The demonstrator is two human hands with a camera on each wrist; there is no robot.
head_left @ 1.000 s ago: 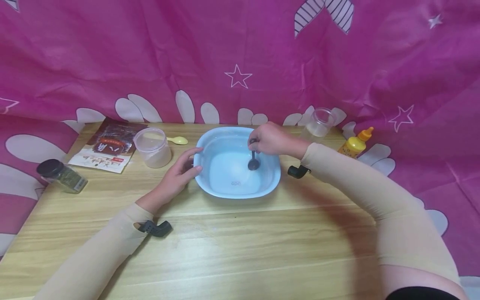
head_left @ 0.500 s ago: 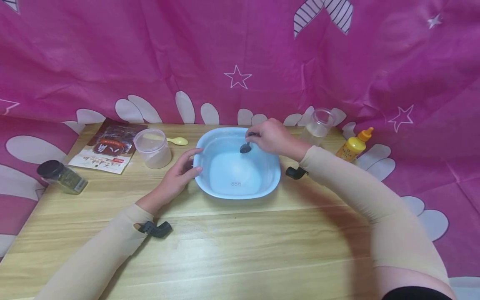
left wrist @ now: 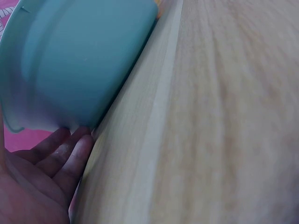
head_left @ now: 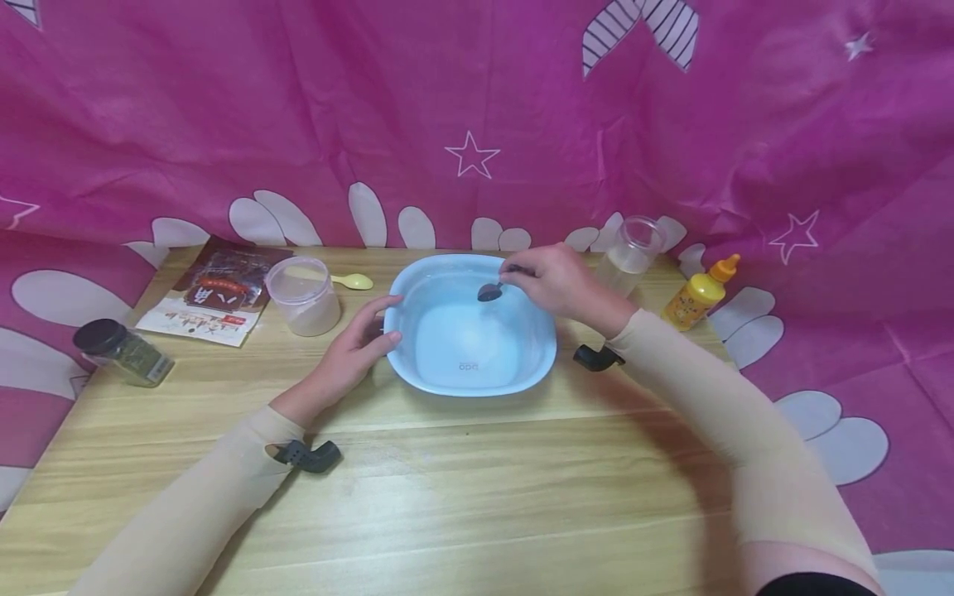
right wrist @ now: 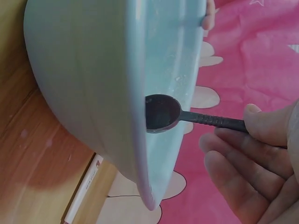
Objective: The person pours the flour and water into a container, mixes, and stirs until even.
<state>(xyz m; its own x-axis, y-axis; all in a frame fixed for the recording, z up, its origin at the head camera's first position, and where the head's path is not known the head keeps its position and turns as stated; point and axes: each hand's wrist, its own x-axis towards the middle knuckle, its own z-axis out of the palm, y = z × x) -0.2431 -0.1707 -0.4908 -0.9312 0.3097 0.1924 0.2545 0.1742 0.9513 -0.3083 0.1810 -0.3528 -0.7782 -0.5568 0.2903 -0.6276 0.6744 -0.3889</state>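
A light blue plastic basin [head_left: 469, 382] with a little water in it sits on the wooden table. On its left side, my left hand [head_left: 346, 348] holds the rim, thumb and index fingertip over the edge; in the left wrist view its other fingers [left wrist: 70, 156] press the outer wall low down. My right hand [head_left: 555, 281] pinches the handle of a small black measuring spoon [head_left: 489, 292] between thumb and fingers. The spoon's bowl hangs over the back part of the basin, below rim height in the right wrist view, where the handle [right wrist: 210, 120] shows ridges.
Left of the basin stand a clear tub [head_left: 309, 306], a yellow spoon [head_left: 353, 281], a printed food pouch [head_left: 216, 290] and a black-lidded jar of green flakes [head_left: 127, 354]. Behind my right wrist are a clear jar [head_left: 633, 248] and a yellow squeeze bottle [head_left: 696, 298].
My right hand has lifted the measuring spoon from the basin's bottom, back and to the left, then shifted slightly right while tilting it. The left hand stays at the rim.
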